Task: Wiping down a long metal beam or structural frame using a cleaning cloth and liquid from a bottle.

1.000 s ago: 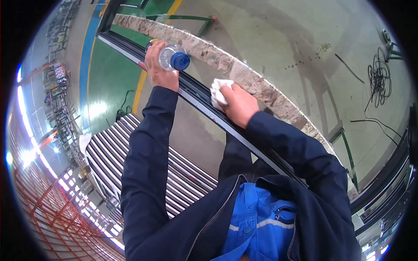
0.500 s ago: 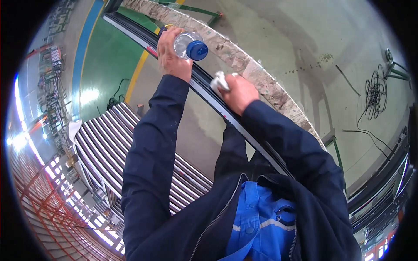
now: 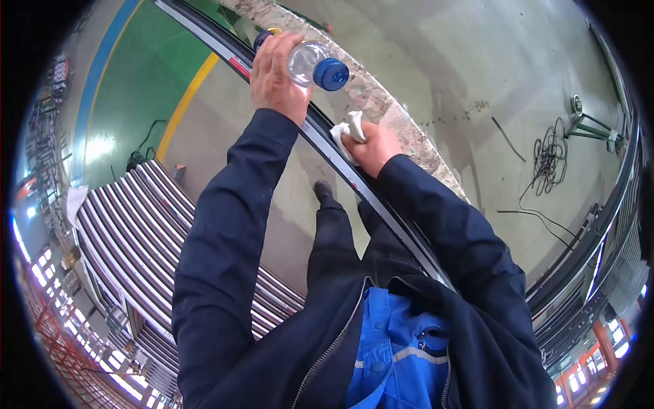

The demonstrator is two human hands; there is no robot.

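My left hand [image 3: 279, 80] is wrapped round a clear plastic bottle [image 3: 304, 63], which lies tilted with its blue cap [image 3: 331, 74] toward the right. Just past my left fingers sits a small dark object with a yellow part [image 3: 267, 37], mostly hidden by the hand. In my right hand [image 3: 379, 148] is a crumpled white cloth [image 3: 346, 133], pinched between closed fingers and resting at a long dark metal profile [image 3: 340, 163]. This profile runs diagonally from the upper left to my waist, beneath both hands. A pale strip along it carries red marks.
Along the profile's far side stretches a worn, stained support beam [image 3: 429, 153]. To the left lies a stack of striped metal profiles [image 3: 146, 211]. Black cable [image 3: 548, 160] is coiled on the floor at right, near a green metal stand [image 3: 591, 126]. More dark profiles [image 3: 569, 273] lie lower right.
My view has shifted, and my foot now shows below the profile. The bottle sits a little farther right in view. The cloth has been bunched differently against the profile.
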